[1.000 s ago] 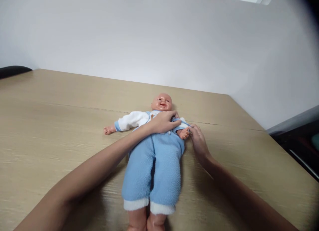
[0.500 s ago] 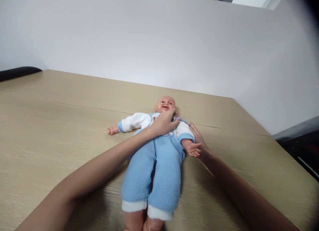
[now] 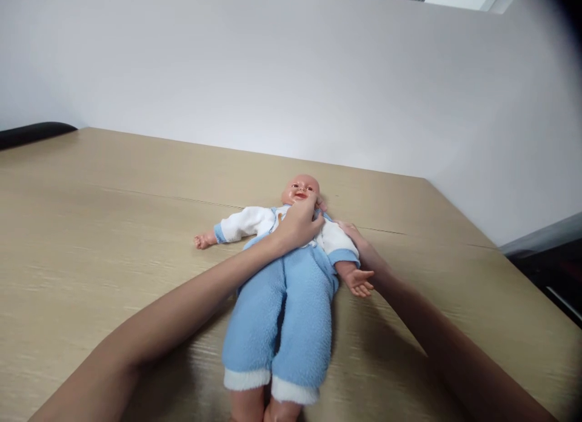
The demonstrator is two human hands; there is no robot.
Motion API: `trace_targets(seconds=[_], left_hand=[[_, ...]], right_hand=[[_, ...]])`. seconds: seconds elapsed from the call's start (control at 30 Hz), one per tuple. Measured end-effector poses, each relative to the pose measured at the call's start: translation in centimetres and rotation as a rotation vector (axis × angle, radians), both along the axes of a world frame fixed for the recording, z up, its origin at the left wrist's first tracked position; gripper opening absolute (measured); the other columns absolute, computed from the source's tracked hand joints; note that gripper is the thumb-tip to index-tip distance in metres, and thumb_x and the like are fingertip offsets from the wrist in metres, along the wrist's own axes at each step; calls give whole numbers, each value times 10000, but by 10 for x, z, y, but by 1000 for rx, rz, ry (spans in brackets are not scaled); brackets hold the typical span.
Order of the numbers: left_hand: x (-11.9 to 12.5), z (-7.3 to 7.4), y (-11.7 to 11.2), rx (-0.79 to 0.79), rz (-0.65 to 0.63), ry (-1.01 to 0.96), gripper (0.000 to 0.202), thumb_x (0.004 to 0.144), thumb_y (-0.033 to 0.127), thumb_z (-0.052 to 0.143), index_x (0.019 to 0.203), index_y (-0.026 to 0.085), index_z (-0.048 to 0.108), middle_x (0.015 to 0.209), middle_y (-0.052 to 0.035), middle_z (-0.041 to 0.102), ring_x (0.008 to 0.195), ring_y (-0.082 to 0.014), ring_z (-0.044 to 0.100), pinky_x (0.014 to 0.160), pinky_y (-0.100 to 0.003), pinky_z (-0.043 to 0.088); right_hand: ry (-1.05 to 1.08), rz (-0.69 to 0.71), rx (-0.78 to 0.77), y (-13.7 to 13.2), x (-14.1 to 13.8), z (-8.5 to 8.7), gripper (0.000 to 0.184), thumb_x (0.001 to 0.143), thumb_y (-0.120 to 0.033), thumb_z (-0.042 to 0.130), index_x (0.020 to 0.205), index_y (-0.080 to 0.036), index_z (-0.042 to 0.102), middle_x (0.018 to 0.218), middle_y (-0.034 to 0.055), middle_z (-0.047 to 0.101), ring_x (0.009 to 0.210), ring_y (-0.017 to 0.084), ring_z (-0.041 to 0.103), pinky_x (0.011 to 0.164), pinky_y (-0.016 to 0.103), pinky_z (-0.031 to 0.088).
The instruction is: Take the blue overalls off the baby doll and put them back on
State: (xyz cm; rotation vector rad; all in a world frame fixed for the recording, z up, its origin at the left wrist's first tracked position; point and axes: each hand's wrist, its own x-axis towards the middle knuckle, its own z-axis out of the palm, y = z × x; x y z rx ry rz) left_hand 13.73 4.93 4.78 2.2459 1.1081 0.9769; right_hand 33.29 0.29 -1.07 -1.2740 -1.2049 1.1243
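Observation:
A baby doll [image 3: 277, 301] lies on its back, head away from me, in a white top with blue cuffs and fuzzy blue trousers with white hems. Across its chest reaches my left hand [image 3: 300, 223], closed at the collar by the neck, the thumb near the shoulder. Beside the white sleeve [image 3: 335, 237] on the right is my right hand [image 3: 357, 237], its fingers closed at the sleeve's outer edge and partly hidden behind it. The doll's hand [image 3: 359, 282] on that side rests near my right wrist. Its other arm [image 3: 227, 228] stretches out to the left.
The doll lies on a wooden table [image 3: 113, 228] with a thin seam across it. A pale wall [image 3: 227, 76] stands behind. Dark objects edge the table at the far left [image 3: 36, 133] and right [image 3: 555, 282].
The doll's right-side sleeve and arm have shifted outward to the right, and my right hand has moved slightly the same way. My left hand stays at the collar.

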Motion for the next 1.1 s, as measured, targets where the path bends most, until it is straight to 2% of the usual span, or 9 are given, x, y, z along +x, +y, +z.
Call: trace_targets(seconds=[0.07, 0.2, 0.3, 0.43, 0.63, 0.83, 0.93, 1.0, 1.1], left_hand=[[0, -1, -1, -6, -6, 28, 178, 939, 105, 556, 1105, 157, 595, 1040, -97, 745, 853, -217, 682, 768, -326, 474], [0, -1, -3, -14, -24, 55, 130, 971, 176, 555, 1100, 179, 571, 990, -65, 731, 774, -197, 660, 706, -314, 448], [0, 0, -5, -7, -27, 88, 102, 975, 196, 573, 1077, 189, 566, 936, -54, 721, 811, -211, 667, 720, -316, 449], [0, 4, -7, 4, -50, 118, 62, 978, 198, 585, 1038, 193, 569, 969, -67, 728, 884, -226, 680, 772, -328, 466], [1, 4, -8, 29, -55, 152, 61, 1019, 239, 572, 1045, 184, 566, 996, -85, 731, 885, -231, 683, 770, -336, 465], [1, 7, -11, 59, -34, 234, 148, 1047, 286, 549, 1136, 171, 571, 1017, -103, 735, 918, -254, 688, 799, -353, 480], [-2, 12, -15, 136, 7, 337, 218, 1058, 334, 542, 1166, 150, 585, 1066, -137, 731, 1043, -306, 665, 937, -419, 479], [-8, 17, -21, 225, 38, 365, 239, 1059, 352, 543, 1150, 139, 600, 1160, -168, 711, 1186, -344, 608, 1055, -470, 432], [-26, 22, -33, 297, 64, 303, 238, 1058, 365, 543, 1160, 160, 609, 1283, -161, 667, 1279, -346, 542, 1110, -481, 391]], right_hand=[[1, -2, -59, -23, 8, 10, 424, 901, -555, 770, 1229, -290, 723, 1301, 53, 749, 1263, 294, 687, 1104, 419, 571], [-47, 50, -210, -64, 22, 29, 789, 832, -509, 830, 1528, -324, 507, 1363, 94, 744, 1082, 316, 770, 819, 415, 677], [-150, 62, -173, -78, 32, 31, 780, 818, -495, 839, 1518, -334, 533, 1379, 110, 741, 985, 313, 787, 703, 397, 669], [-307, 60, -97, -79, 47, 23, 594, 822, -554, 833, 1336, -290, 697, 1315, 105, 769, 1036, 322, 764, 770, 393, 653], [-390, -11, -107, -71, 85, 16, 512, 790, -617, 835, 1147, -261, 749, 1111, 93, 808, 990, 335, 757, 852, 443, 631], [-436, -49, -57, -71, 95, 6, 532, 833, -613, 801, 1212, -261, 679, 1146, 108, 786, 1024, 336, 751, 924, 481, 613], [-514, -65, -11, -72, 88, 1, 550, 886, -610, 748, 1290, -255, 633, 1250, 132, 745, 1078, 342, 734, 953, 513, 601], [-633, -110, 89, -74, 84, 1, 561, 896, -598, 727, 1317, -244, 617, 1309, 153, 706, 1150, 367, 702, 998, 562, 572], [-869, -228, 391, -81, 72, 10, 502, 914, -522, 708, 1318, -236, 624, 1356, 166, 661, 1286, 407, 608, 1126, 649, 455]])
